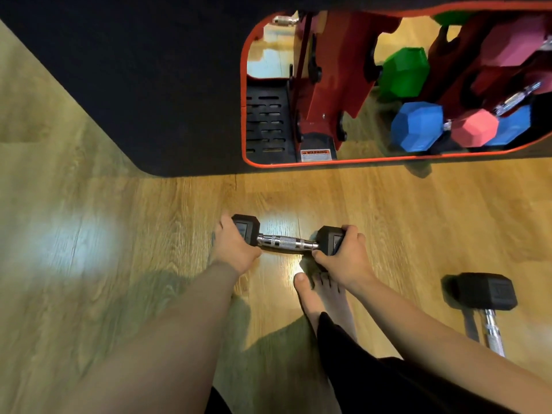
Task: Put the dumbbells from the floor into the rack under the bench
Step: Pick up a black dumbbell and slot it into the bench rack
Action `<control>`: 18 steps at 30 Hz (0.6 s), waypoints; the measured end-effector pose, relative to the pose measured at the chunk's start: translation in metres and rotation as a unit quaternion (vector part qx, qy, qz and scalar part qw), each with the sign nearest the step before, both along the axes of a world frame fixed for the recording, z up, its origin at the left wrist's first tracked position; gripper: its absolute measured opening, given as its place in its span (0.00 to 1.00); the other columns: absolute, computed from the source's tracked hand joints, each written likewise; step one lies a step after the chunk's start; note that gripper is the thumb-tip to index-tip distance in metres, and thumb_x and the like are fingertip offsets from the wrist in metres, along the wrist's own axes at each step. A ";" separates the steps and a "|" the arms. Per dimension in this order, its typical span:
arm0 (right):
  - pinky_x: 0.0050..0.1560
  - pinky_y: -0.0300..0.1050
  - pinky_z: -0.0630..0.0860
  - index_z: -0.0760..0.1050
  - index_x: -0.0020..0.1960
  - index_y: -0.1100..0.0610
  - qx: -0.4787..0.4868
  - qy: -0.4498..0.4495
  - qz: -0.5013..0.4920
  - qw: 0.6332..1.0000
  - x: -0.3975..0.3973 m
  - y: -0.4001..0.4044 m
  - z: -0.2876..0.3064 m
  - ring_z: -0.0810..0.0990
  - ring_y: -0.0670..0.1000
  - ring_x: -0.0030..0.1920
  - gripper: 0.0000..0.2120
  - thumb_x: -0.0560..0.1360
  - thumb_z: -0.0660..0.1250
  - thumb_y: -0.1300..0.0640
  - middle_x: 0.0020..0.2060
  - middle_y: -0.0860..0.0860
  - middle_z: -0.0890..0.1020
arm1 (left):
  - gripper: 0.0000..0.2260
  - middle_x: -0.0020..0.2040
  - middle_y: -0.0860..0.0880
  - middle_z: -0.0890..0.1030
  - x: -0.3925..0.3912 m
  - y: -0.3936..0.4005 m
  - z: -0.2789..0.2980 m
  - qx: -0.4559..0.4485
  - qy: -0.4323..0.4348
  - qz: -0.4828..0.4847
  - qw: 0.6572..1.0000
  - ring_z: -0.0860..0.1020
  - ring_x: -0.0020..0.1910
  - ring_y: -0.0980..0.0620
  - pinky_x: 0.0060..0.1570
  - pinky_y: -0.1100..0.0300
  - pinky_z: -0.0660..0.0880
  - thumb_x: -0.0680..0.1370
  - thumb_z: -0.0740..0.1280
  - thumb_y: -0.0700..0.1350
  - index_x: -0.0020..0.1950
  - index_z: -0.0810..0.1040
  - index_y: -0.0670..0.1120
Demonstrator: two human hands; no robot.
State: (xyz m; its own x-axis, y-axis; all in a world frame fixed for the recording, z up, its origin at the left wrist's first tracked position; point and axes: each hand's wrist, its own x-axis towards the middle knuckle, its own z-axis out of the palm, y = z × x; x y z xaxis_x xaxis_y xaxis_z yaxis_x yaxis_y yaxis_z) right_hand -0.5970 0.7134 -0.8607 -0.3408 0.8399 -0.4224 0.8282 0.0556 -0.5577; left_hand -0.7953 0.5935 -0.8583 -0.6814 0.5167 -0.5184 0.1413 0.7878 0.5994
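Note:
A black hex dumbbell with a chrome handle lies crosswise on the wooden floor in front of me. My left hand grips its left head and my right hand grips its right head. A second black dumbbell lies on the floor at the right, its handle pointing toward me. The black bench fills the top of the view. Through its red-edged opening I see the red rack holding green, blue, pink and magenta dumbbells.
My bare right foot stands just behind the held dumbbell, toes close to its right head. A black slotted plate and a warning label sit at the rack's base. Open wooden floor stretches to the left.

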 end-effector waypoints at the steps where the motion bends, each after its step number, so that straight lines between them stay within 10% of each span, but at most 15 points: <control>1: 0.59 0.52 0.76 0.60 0.70 0.57 -0.006 -0.001 -0.001 1.000 0.001 0.001 0.000 0.75 0.56 0.56 0.40 0.66 0.77 0.48 0.61 0.55 0.67 | 0.41 0.66 0.44 0.68 0.001 0.002 0.001 -0.012 0.006 0.003 1.000 0.71 0.66 0.42 0.62 0.48 0.74 0.65 0.80 0.38 0.71 0.60 0.45; 18: 0.62 0.47 0.71 0.64 0.71 0.56 0.092 0.079 -0.053 0.991 0.001 0.086 0.027 0.73 0.53 0.61 0.40 0.64 0.78 0.50 0.61 0.53 0.73 | 0.35 0.58 0.49 0.70 0.004 0.076 0.032 0.066 0.057 -0.004 0.996 0.73 0.58 0.47 0.57 0.49 0.76 0.63 0.80 0.45 0.63 0.65 0.48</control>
